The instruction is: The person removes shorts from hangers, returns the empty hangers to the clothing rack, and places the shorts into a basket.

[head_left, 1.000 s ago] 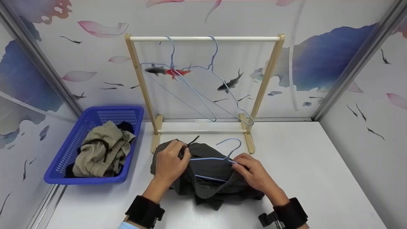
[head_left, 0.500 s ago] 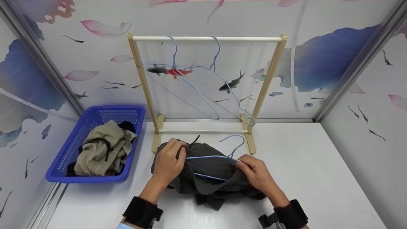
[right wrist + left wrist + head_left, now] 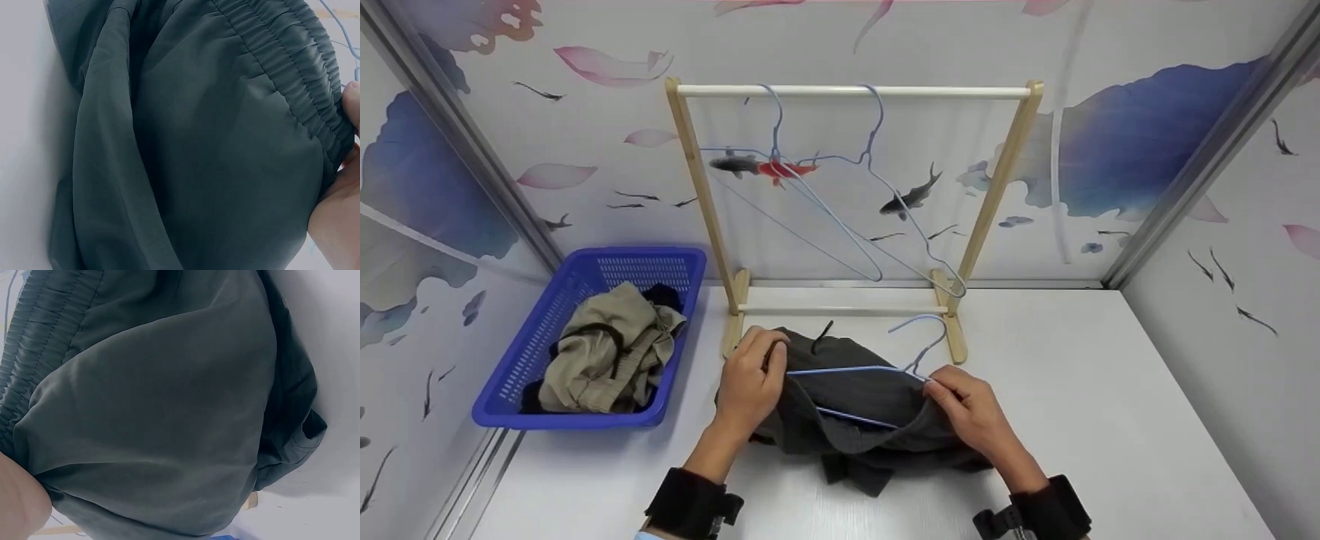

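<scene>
Dark grey-green shorts (image 3: 847,439) with a gathered elastic waistband (image 3: 281,62) lie bunched on the white table, their waist opening spread between my hands. A blue wire hanger (image 3: 847,370) lies partly inside that opening, its hook standing clear at the upper right. My left hand (image 3: 750,382) grips the waistband at the left; cloth hides the hanger's left end. With thumb and fingers, my right hand (image 3: 971,409) pinches the waistband at the right, where the hanger's right arm meets the fingertips. The right wrist view shows the thumb (image 3: 352,104) on the band's edge.
Behind the shorts stands a small wooden rack (image 3: 1001,187) with two blue wire hangers (image 3: 877,135) on its white top rail (image 3: 960,92). A blue basket (image 3: 570,421) at the left holds crumpled khaki clothing (image 3: 600,360) and dark cloth. Patterned panels enclose the table.
My left hand has moved slightly left with the waistband, exposing more of the opening. The hanger's hook and my right hand have shifted a little to the right.
</scene>
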{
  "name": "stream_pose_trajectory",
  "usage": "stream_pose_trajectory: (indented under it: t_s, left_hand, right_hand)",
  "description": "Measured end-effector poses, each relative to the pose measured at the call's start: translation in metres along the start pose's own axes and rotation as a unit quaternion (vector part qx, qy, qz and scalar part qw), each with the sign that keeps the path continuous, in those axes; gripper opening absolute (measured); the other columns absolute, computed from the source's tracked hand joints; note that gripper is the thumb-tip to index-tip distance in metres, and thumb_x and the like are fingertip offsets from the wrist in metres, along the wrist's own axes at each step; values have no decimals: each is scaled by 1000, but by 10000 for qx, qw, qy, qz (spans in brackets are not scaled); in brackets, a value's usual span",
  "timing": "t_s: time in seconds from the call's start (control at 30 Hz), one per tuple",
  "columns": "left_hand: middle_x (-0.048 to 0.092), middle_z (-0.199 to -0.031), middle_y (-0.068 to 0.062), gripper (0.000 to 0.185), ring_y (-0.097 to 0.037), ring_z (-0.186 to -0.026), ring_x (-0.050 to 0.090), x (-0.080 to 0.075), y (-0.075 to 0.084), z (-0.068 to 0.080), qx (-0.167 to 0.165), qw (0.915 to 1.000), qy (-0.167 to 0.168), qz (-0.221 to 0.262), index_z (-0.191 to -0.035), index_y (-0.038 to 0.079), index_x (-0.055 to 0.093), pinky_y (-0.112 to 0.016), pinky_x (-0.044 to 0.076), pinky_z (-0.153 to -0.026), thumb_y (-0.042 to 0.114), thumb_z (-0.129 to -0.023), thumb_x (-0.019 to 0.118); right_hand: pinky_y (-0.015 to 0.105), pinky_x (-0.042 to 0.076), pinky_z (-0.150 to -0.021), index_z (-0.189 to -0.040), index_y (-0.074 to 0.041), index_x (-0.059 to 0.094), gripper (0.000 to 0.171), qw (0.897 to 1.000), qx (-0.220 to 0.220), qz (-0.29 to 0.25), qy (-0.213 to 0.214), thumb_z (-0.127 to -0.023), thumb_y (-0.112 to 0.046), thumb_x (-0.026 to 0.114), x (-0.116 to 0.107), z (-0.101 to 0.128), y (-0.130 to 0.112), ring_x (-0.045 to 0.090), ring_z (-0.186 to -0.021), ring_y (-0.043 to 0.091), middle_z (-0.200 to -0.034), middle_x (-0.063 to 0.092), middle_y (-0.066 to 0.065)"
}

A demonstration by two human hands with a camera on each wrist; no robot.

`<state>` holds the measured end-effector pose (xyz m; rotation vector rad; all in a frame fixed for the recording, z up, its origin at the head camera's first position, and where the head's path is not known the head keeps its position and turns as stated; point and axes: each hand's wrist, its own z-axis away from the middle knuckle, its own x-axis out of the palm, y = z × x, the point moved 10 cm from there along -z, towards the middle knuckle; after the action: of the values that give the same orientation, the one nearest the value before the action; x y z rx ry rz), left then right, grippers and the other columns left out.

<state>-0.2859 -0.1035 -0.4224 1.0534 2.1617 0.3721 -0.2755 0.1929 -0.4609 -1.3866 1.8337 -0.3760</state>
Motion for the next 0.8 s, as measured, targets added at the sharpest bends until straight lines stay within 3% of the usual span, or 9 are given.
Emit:
stream_pose_trajectory:
  t_s: [0.5, 0.8]
  left_hand:
    - [64, -91, -6, 13, -18, -80, 58, -5, -16, 0, -406, 9975, 311, 484, -98, 3, 71, -35, 48, -71, 3, -102, 58]
    - [67, -93, -9, 16, -18, -83, 59, -7, -30, 3, -1037, 9890, 546, 903, -100, 0, 71, -31, 46, -74, 2, -104, 55]
  right_hand:
    - [20, 42, -68, -77, -5, 67, 26, 9997, 206, -95, 87, -87, 18, 65, -4, 4, 10, 55, -71, 15, -74, 63, 6]
    - [20, 42, -67, -76, 2, 63, 24, 9991, 160, -261, 278, -86, 23, 61, -14, -6, -23, 54, -68, 19, -72, 60, 13]
